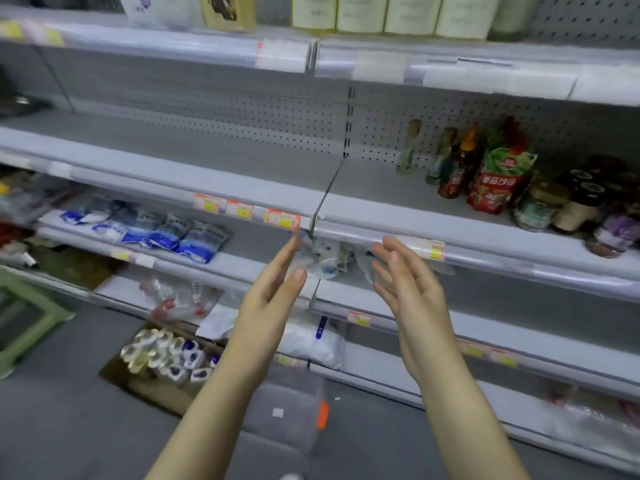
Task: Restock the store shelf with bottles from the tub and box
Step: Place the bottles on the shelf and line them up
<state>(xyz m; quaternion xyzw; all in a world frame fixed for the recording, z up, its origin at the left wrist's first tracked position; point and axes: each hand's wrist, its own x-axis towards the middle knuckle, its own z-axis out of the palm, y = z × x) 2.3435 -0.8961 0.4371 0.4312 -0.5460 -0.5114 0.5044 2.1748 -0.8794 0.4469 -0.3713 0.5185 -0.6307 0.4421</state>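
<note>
My left hand (273, 292) and my right hand (408, 282) are raised side by side in front of the grey store shelf (381, 202), fingers straight, palms facing each other, holding nothing. A cardboard box (152, 382) on the floor at lower left holds several white-capped bottles (169, 355). A clear plastic tub (294, 414) with an orange latch stands on the floor beneath my left forearm. Sauce bottles and jars (491, 174) stand at the right of the middle shelf; its left part is bare.
Blue and white bags (156, 230) lie on the lower shelf at left. White sacks (311, 341) fill the bottom shelf. A green plastic stool (24, 317) stands on the floor far left. Packs (381, 15) line the top shelf.
</note>
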